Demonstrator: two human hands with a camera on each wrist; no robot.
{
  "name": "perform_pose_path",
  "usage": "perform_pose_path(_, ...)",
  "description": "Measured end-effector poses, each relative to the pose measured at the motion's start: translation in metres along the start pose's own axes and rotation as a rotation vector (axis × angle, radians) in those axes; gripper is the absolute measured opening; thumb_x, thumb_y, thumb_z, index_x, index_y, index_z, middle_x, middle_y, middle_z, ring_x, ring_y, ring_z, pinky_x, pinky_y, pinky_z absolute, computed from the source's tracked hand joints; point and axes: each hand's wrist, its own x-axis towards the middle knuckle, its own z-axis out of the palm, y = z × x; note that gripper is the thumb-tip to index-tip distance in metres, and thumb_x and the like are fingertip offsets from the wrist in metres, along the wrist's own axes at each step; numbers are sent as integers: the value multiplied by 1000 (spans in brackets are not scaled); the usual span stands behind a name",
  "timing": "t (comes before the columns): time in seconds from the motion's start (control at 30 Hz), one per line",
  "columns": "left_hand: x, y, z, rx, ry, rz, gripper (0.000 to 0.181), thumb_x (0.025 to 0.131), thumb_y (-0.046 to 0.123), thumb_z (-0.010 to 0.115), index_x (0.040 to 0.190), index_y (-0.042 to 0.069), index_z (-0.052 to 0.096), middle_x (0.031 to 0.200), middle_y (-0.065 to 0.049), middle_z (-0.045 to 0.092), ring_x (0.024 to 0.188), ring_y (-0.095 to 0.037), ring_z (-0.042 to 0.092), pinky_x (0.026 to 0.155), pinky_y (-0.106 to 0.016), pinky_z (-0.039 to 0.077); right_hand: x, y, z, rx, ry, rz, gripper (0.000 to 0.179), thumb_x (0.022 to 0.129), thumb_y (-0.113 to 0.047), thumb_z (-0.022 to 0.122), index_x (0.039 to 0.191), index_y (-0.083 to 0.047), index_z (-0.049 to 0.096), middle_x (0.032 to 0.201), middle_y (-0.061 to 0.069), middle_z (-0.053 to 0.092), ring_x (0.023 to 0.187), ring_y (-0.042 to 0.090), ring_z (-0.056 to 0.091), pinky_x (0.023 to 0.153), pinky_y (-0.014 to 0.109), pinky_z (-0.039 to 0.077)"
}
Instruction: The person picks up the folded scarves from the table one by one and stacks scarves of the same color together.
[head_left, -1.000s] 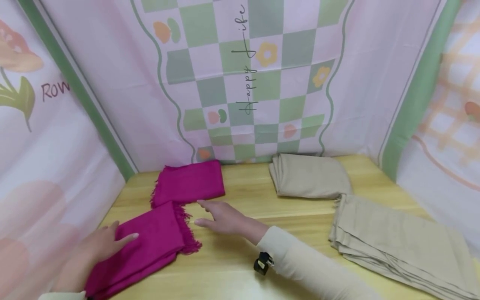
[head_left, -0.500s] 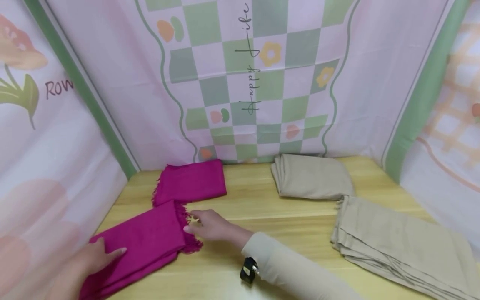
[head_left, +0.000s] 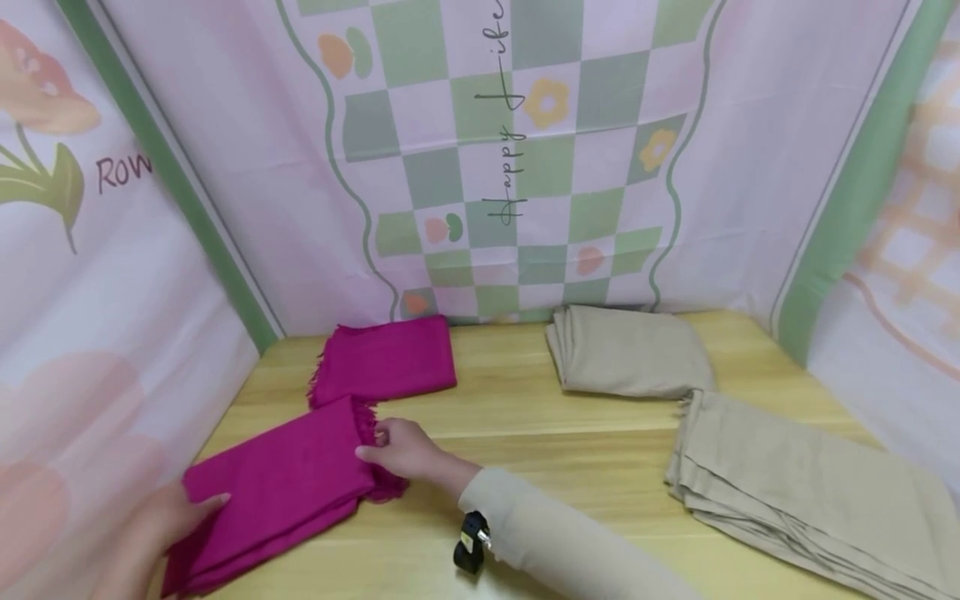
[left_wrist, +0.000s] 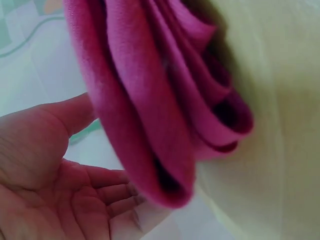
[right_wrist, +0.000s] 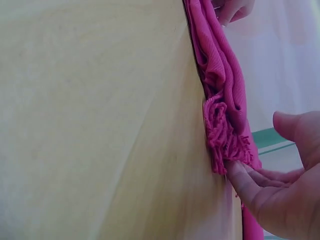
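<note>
The nearer magenta cloth (head_left: 285, 475) lies folded in several layers on the wooden table (head_left: 555, 425), its long side sloping from about eight o'clock up toward two, with a fringe (head_left: 390, 485) at the right end.

The left hand (head_left: 171, 510) is at the cloth's eight o'clock end, its thumb lying across the top face. In the left wrist view the thumb and fingers are spread wide, the fingers relaxed and passing behind the rounded folds; with their tips hidden there, I cannot say whether they press on the cloth.

The right hand (head_left: 405, 450) reaches the fringed end at three o'clock. In the right wrist view its index fingertip touches the strands at the cloth's edge, while the thumb stands off with a wide gap.

From this cloth, the farther magenta cloth (head_left: 386, 358) lies between one and two o'clock, also folded flat, fringed on its left side; the two magenta corners meet in the head view.

Between two and three o'clock lies a folded beige cloth (head_left: 630, 350), and at three o'clock, well apart, a larger beige one (head_left: 813, 492) with its layered edges showing.

A pale sleeve (head_left: 570, 533) covers the right forearm, with a black fitting (head_left: 469, 546) at the wrist.

Farthest out, a checked hanging (head_left: 517, 150) lettered "Happy Life" rises at one o'clock, and a flower-printed one (head_left: 45, 275) at eleven.
</note>
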Motion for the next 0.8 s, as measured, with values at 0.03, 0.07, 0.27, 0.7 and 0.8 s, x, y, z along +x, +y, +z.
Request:
perform_pose_path(0.03, 0, -1, 0, -28, 0, -9, 81, 92, 38, 63, 112, -34, 35, 98, -47, 51, 90, -52, 57, 79, -54, 49, 1, 0, 1, 20, 6, 20, 49, 88, -27, 73, 121, 7, 60, 97, 10, 69, 89, 22, 65, 79, 30, 53)
perform_pose_path(0.07, 0, -3, 1, -49, 0, -10, 81, 92, 39, 63, 114, -34, 34, 98, -46, 51, 88, -50, 58, 77, -53, 49, 1, 0, 1, 39, 15, 39, 48, 87, -26, 74, 119, 7, 61, 97, 10, 69, 87, 22, 65, 77, 30, 53)
perform_pose_path(0.27, 2, -10, 3, -119, -15, -6, 83, 92, 39, 63, 122, -31, 32, 105, -46, 50, 87, -44, 59, 71, -48, 51, 3, -1, 5, 104, 40, 141, 41, 83, -25, 78, 108, 6, 68, 104, 11, 69, 82, 15, 61, 73, 29, 52)
perform_pose_path(0.7, 0, -19, 7, -122, -57, -95, 85, 92, 49, 57, 108, -33, 39, 78, -22, 53, 73, -30, 55, 67, -41, 47, 4, -2, 19, 159, 77, 140, 48, 80, -25, 81, 55, -13, 42, 53, -8, 27, 50, 7, 29, 47, 21, 30)
perform_pose_path(0.8, 1, -21, 8, -126, -68, -99, 87, 92, 49, 57, 109, -34, 39, 81, -25, 55, 77, -33, 57, 73, -44, 48, 4, -3, 22, 170, 71, 139, 54, 80, -25, 82, 53, -16, 36, 51, -9, 23, 48, 7, 26, 46, 20, 27)
